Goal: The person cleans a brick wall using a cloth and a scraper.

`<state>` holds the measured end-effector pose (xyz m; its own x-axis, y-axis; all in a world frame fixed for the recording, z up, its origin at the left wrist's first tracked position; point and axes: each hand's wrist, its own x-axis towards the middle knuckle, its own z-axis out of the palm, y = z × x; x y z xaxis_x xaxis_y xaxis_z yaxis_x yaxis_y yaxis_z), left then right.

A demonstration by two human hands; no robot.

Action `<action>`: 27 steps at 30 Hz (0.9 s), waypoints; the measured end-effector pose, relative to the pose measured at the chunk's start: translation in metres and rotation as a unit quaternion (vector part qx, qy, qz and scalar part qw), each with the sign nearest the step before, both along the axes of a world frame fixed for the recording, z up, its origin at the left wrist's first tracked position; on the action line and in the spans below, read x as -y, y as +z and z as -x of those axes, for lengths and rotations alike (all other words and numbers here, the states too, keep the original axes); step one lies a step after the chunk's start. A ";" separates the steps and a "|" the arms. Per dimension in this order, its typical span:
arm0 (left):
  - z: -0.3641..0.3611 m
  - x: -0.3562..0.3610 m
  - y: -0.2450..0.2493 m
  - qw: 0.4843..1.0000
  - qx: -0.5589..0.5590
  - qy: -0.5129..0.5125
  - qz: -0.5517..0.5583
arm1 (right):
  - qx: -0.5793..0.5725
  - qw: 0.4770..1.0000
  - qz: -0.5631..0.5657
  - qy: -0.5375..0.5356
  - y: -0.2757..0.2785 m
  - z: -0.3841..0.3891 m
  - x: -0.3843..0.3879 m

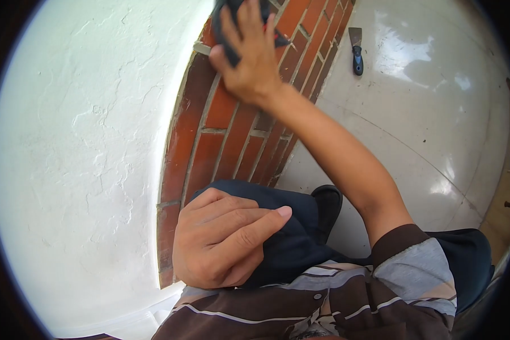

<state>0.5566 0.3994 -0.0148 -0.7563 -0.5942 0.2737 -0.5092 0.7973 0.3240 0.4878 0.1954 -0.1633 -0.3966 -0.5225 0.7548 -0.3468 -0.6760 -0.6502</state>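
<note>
My right hand (pixel 252 71) reaches up to the brick facing (pixel 212 153), its fingers spread over a black tool with a red detail (pixel 226 31). The hand and the frame's top edge hide part of that tool, so its exact kind does not show. Its lower side is against or very close to the bricks. My left hand (pixel 224 238) is loosely curled in front of my bent knee, beside the lower end of the brickwork. Nothing shows between its fingers.
A putty knife (pixel 356 54) with a black and blue handle lies on the pale tiled floor (pixel 396 124). The white textured wall (pixel 90 147) rises at the left, bordering the reddish bricks. A dark shoe (pixel 327 205) stands beside my knee. Dark objects line the far right edge.
</note>
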 end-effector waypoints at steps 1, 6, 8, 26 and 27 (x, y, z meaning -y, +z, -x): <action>0.002 0.002 -0.001 1.000 0.000 0.003 -0.007 | -0.038 0.999 0.026 0.018 -0.010 -0.018 -0.031; 0.005 0.006 0.000 0.999 -0.005 -0.016 -0.035 | -0.274 0.946 0.114 0.132 -0.119 -0.072 -0.115; -0.002 0.004 0.008 0.999 0.015 -0.026 -0.045 | -0.292 0.943 0.057 0.148 -0.141 -0.058 -0.101; -0.020 -0.002 0.004 0.998 -0.037 -0.043 -0.032 | 0.262 0.814 -0.488 0.177 -0.206 -0.121 -0.195; -0.019 -0.003 0.005 0.998 -0.033 -0.042 -0.034 | 0.315 0.782 -0.499 0.202 -0.203 -0.133 -0.210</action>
<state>0.5753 0.4019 -0.0100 -0.7857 -0.5485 0.2859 -0.4177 0.8114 0.4088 0.6204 0.4053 -0.3666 -0.1753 -0.9055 -0.3865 0.3662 0.3045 -0.8793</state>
